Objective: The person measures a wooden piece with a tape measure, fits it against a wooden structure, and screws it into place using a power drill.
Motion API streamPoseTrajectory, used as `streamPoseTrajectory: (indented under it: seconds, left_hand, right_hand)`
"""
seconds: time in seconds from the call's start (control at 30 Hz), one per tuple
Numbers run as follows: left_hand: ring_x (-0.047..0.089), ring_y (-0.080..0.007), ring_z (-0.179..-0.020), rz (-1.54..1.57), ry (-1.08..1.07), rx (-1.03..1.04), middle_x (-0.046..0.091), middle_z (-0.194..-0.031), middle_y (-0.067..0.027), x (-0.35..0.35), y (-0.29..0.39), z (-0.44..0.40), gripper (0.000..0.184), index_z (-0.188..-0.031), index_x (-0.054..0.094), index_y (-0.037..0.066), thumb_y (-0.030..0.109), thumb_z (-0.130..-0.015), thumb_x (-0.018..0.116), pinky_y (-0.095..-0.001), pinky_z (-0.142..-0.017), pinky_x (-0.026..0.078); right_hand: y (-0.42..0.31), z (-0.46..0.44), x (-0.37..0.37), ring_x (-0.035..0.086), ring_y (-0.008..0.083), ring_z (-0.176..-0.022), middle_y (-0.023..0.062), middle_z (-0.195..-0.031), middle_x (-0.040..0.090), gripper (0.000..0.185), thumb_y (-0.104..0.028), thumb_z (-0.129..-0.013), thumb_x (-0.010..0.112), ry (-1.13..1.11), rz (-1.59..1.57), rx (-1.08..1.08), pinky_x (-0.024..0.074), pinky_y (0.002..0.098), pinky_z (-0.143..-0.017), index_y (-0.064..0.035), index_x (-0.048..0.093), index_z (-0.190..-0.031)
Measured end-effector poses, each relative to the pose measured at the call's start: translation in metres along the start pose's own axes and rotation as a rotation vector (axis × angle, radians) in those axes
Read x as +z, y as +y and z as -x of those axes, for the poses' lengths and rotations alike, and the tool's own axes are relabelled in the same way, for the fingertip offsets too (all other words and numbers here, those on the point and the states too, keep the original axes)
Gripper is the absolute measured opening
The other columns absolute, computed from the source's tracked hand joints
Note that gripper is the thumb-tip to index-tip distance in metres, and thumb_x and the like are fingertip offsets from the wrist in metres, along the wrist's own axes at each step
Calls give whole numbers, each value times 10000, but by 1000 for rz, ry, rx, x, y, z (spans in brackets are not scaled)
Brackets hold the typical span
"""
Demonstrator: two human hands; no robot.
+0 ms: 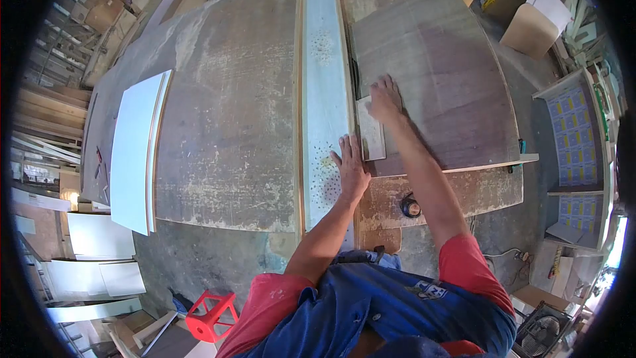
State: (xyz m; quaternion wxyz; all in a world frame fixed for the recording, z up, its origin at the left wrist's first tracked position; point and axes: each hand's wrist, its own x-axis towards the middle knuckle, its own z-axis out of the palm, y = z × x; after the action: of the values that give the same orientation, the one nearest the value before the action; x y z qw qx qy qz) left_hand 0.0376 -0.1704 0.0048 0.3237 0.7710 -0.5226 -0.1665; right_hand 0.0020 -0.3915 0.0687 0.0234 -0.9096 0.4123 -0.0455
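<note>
My left hand (351, 171) lies with its fingers spread on the white strip (326, 93), at its right edge, beside the lower end of a small pale board (372, 139). My right hand (385, 99) is over the upper end of that small board, its fingers reaching onto a large brown panel (444, 73); whether it grips the board is unclear. The small board lies along the panel's left edge, next to the strip. Clusters of small dark holes or marks show on the white strip.
White panels (138, 152) are stacked on the left of the worktable (225, 113). A round dark object (411, 207) sits near the front edge, under my right forearm. A red stool (212, 317) stands on the floor at lower left, a fan (542, 333) at lower right.
</note>
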Motion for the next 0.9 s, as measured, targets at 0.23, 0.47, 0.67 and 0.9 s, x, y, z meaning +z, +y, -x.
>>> streamPoseTrajectory:
  seconds: [0.23,0.47,0.67,0.9]
  left_hand:
    - [147,-427,-1517,-21,36,60,204,-1597,-269,0,-10,-5,1023,-1575,121,-14,-36,-716,677,-692,-1169,99]
    - [358,-279,-1463,839,-135,175,444,-1525,-212,-126,11,15,702,-1553,315,7,117,-926,611,-361,-1211,231]
    - [336,-249,-1466,1165,-471,221,340,-1594,-149,-190,80,41,659,-1557,300,-6,116,-973,581,-370,-1203,238]
    - [348,-250,-1453,1103,-291,259,322,-1596,-164,-186,120,89,671,-1543,323,-18,79,-955,631,-365,-1165,315]
  right_hand:
    - [-21,55,-54,672,336,-977,172,-1010,691,338,-109,-839,724,170,-584,269,517,425,-893,-26,619,-1149]
    - [-33,134,-103,656,131,-871,72,-941,688,224,-113,-919,714,367,-1379,167,525,282,-768,-39,608,-1102]
    - [-85,188,-129,636,125,-894,17,-1001,657,231,-206,-1005,626,216,-2279,145,535,298,-775,-97,567,-1200]
    - [-101,218,-136,635,125,-1034,30,-1188,663,237,-195,-1050,531,227,-2437,-35,542,308,-894,-112,563,-1270]
